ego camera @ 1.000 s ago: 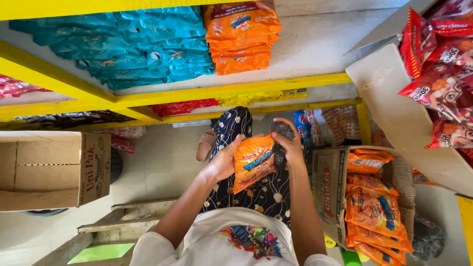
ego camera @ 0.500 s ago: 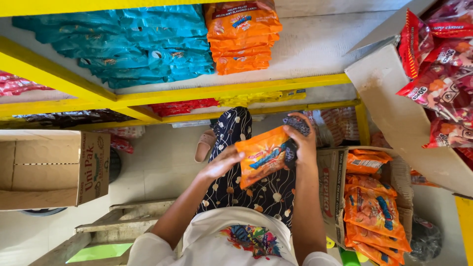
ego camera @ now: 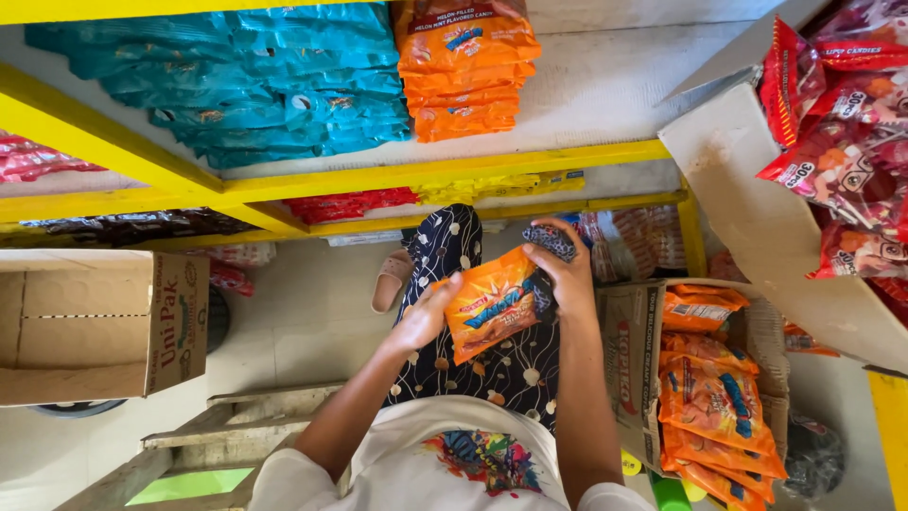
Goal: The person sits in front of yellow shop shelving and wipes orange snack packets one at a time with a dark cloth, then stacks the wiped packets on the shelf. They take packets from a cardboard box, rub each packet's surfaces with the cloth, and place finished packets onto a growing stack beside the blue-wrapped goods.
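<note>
The right hand (ego camera: 566, 270) is closed around the upper right edge of an orange packet (ego camera: 494, 305), with a dark patterned cloth (ego camera: 549, 241) bunched under the fingertips; the left hand (ego camera: 424, 317) has its fingers curled loosely against the packet's left edge, thumb on top. The packet sits tilted between both hands, in front of the person's chest and above the patterned trousers (ego camera: 492, 360). Just to the right, an open carton (ego camera: 629, 369) stands on the floor, filled with a stack of like orange packets (ego camera: 714, 397); its lower end runs out of view. To the left, well apart, a second carton (ego camera: 95, 326) lies on its side, open and holding nothing visible. Above, the yellow-edged shelf (ego camera: 426, 175) carries a pile of teal packets (ego camera: 246, 85) and, beside it, a stack of orange packets (ego camera: 465, 71), with bare board to their right. At the far right a tilted box (ego camera: 757, 218) holds red packets (ego camera: 842, 123), cut off by the frame. Bare floor (ego camera: 284, 312) lies between the person's leg and the left carton. Goods on the lower shelf are shadowed and hard to make out.
</note>
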